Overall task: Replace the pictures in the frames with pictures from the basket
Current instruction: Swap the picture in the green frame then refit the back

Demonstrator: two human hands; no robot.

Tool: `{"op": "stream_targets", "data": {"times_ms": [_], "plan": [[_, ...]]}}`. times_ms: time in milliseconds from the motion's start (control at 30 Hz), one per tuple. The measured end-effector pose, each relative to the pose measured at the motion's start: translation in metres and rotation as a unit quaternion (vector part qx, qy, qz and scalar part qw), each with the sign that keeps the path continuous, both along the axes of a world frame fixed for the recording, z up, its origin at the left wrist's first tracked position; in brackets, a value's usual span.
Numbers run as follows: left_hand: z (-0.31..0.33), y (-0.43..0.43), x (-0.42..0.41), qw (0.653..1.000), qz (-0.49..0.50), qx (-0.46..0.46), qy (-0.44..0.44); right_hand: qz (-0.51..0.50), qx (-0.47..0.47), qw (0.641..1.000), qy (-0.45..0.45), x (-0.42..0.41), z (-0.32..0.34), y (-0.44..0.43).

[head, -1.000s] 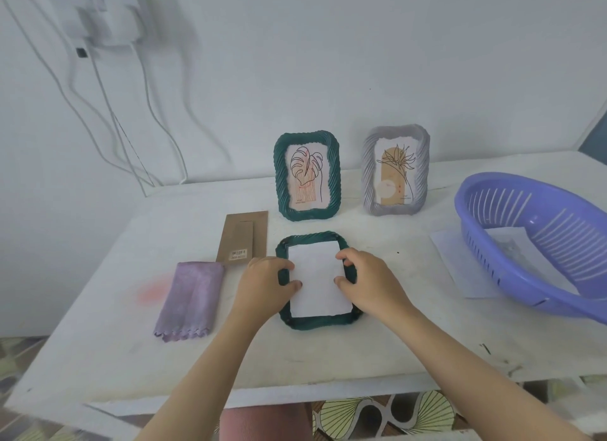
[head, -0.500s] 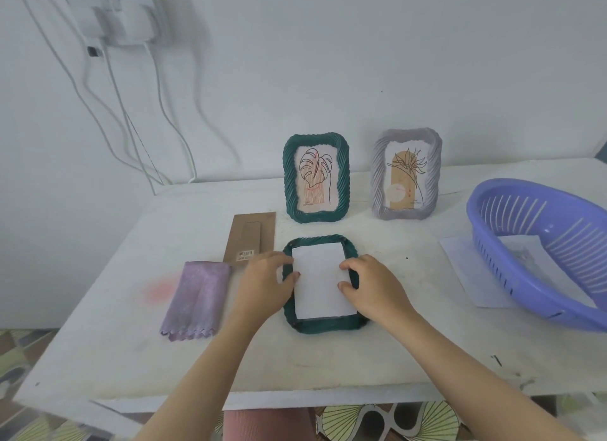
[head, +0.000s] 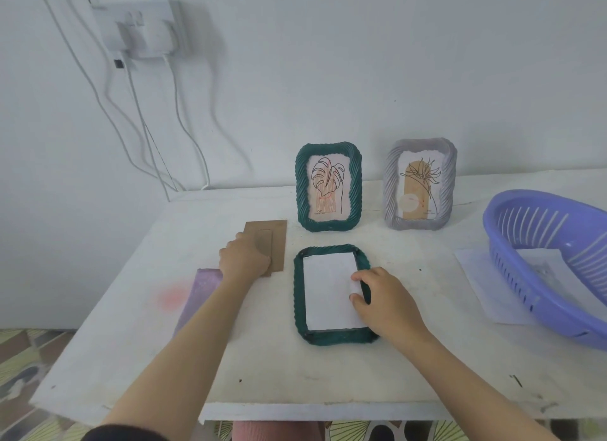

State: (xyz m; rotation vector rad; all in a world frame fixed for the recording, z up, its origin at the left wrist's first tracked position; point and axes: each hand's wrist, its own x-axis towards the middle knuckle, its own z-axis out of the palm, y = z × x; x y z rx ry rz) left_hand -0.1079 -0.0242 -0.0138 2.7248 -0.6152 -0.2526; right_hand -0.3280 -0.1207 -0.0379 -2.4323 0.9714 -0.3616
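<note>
A dark green frame lies face down on the white table, with a white picture back showing inside it. My right hand rests on the frame's right edge, thumb and a fingertip pressing the white sheet. My left hand lies on the brown cardboard backing board, left of the frame; whether its fingers curl round the board's edge is unclear. Behind stand a green frame and a grey frame, each with a plant drawing. The purple basket at the right holds paper.
A lilac cloth lies at the left, partly under my left forearm. A white sheet pokes out from under the basket. Cables hang from a wall socket at the back left. The table's front edge is near me.
My left hand left the face-down frame and moved up-left onto the brown backing board. My right hand stays on the frame's right edge.
</note>
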Motion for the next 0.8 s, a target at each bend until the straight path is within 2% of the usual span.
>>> {"op": "stream_targets", "data": {"times_ms": [200, 300, 367, 567, 800], "plan": [[0.002, -0.014, -0.002, 0.995, 0.060, -0.052, 0.068, -0.003, 0.001, 1.000, -0.002, 0.000, 0.000, 0.001], [0.006, -0.019, -0.006, 0.993, 0.091, -0.006, 0.072, -0.003, 0.004, 1.000, 0.001, 0.000, 0.001, 0.001], [0.005, -0.021, -0.008, 0.993, 0.097, 0.013, 0.068, 0.000, 0.005, 1.000, 0.003, 0.000, 0.001, 0.001], [0.002, -0.023, -0.007, 0.993, 0.095, -0.016, 0.074, 0.004, 0.002, 1.000, 0.004, -0.002, 0.002, 0.001], [0.004, -0.009, 0.014, 0.982, 0.110, -0.070, 0.137, 0.000, 0.004, 1.000, 0.001, 0.000, 0.001, 0.001]]}}
